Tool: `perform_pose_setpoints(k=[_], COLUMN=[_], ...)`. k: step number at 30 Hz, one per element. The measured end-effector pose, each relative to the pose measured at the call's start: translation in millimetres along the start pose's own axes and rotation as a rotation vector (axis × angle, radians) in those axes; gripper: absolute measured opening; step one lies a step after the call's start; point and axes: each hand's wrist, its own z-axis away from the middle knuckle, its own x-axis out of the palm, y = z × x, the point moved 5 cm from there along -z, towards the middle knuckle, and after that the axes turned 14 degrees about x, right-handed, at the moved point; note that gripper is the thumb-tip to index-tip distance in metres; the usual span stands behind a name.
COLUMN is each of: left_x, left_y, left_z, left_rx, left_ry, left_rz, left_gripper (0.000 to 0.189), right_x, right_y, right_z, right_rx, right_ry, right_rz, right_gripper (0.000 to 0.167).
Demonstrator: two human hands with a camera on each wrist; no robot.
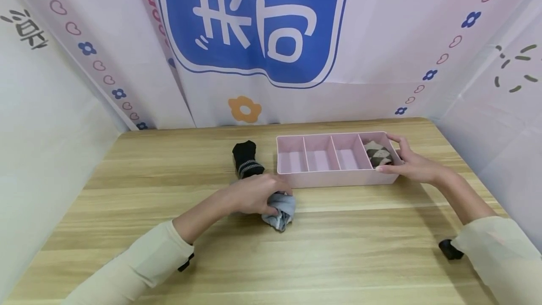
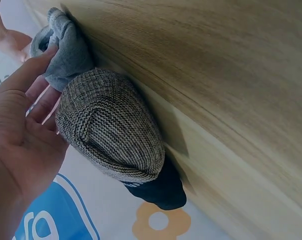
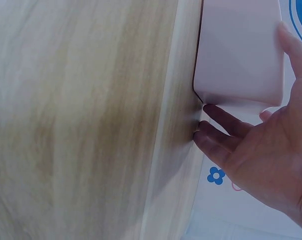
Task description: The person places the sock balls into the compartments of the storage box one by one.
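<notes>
My left hand [image 1: 254, 193] pinches a rolled light grey sock [image 1: 285, 208] between thumb and fingers, close to the table in front of the box. In the left wrist view, a knitted black-and-beige sock [image 2: 111, 125] lies beside that hand's fingers; the hand mostly hides it from the head view. A black sock with grey stripes [image 1: 244, 153] lies behind it. At the right end of a pink divided box [image 1: 338, 179], my right hand [image 1: 417, 166] grips the end with its thumb on the front rim. The rightmost compartment holds an argyle-patterned sock [image 1: 378, 153]; the others are bare.
The wooden table [image 1: 330, 258] spreads under both arms. A printed white cloth backdrop [image 1: 381, 46] stands behind the box, with pale cloth walls at both sides. Black straps [image 1: 450, 249] show beneath the sleeves.
</notes>
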Motion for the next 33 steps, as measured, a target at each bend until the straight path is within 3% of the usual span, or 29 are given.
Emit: perform_pose_setpoints(k=[19, 27, 33], left_x=[-8.6, -8.3, -8.7], left_y=[-2.1, -4.7, -6.0], left_z=[4.7, 3.9, 4.4], left_rx=[0.066, 0.043, 0.044], left_ry=[0.122, 0.162, 0.228], left_rz=[0.116, 0.154, 0.17], left_gripper=[0.037, 0.038, 0.037], right_x=[1.4, 0.7, 1.1], right_y=[1.8, 2.7, 1.2], right_z=[0.2, -1.0, -1.1], right_rx=[-0.001, 0.0, -0.011], right_ry=[-0.003, -0.001, -0.001], right_rz=[-0.012, -0.005, 0.005], right_gripper=[0.108, 0.108, 0.106])
